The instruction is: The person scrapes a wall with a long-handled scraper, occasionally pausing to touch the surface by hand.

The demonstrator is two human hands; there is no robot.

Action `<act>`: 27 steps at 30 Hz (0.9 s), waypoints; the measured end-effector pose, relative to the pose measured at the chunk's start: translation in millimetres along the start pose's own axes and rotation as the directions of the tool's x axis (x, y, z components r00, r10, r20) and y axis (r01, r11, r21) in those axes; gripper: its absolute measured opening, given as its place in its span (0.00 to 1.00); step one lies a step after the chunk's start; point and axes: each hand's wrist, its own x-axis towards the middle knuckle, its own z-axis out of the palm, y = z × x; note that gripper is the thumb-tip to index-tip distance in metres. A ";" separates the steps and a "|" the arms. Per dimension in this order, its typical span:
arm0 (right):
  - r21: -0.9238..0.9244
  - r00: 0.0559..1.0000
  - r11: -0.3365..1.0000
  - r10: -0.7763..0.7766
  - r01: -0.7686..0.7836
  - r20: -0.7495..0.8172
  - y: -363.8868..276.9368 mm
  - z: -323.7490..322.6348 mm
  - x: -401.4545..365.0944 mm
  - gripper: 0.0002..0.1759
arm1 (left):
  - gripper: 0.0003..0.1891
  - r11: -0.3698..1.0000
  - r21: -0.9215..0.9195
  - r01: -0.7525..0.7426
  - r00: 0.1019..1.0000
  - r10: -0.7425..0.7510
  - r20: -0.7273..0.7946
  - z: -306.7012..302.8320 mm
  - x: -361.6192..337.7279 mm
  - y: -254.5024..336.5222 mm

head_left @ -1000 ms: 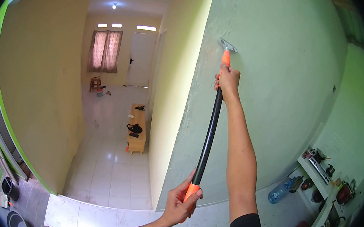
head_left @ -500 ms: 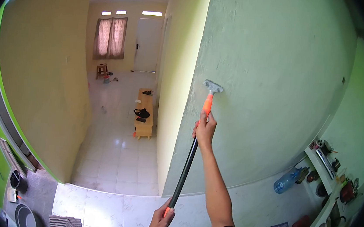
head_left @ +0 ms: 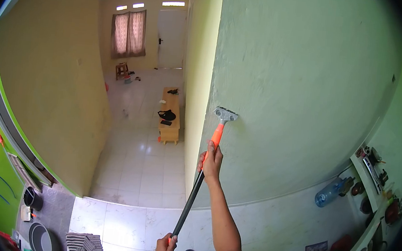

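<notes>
I hold a long-handled scraper (head_left: pixel 188 206) with a grey head, an orange neck and a dark pole. My right hand (head_left: pixel 211 163) is wrapped round it at the lower part of the orange neck. Lower down, my left hand (head_left: pixel 164 249) grips the bottom end of the pole. The scraper's head lies at the pale green wall (head_left: pixel 292 86), a little right of the wall's corner edge; whether the blade presses on the surface is hard to tell. Rough streaks show on the wall above the head.
Left of the corner a tiled passage (head_left: pixel 138 172) leads to a white door, with a wooden bench (head_left: pixel 170 122) along it. A blue water bottle (head_left: pixel 329 192) and kitchen shelves (head_left: pixel 374 190) stand right. A striped cloth (head_left: pixel 85 247) and grey basin (head_left: pixel 41 240) are low left.
The scraper's head has come down the wall, closer to the corner edge. Both hands have moved lower and to the left with the pole, and the camera view has shifted slightly.
</notes>
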 end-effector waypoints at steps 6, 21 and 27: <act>-0.079 0.999 0.997 0.020 -0.022 -0.037 -0.3 1.6 3.8 0.26 | 0.21 1.000 0.000 0.026 0.999 -0.026 -0.043 14.1 12.5 -29.7; -0.176 0.994 0.979 -0.107 0.106 0.004 -10.2 8.1 5.7 0.21 | 0.19 0.999 -0.019 -0.042 0.997 0.040 -0.071 40.6 45.1 -77.0; -0.229 0.990 0.964 -0.129 0.138 0.053 -24.3 -0.5 16.4 0.21 | 0.20 0.995 -0.099 -0.027 0.995 0.017 -0.098 68.7 36.1 -19.3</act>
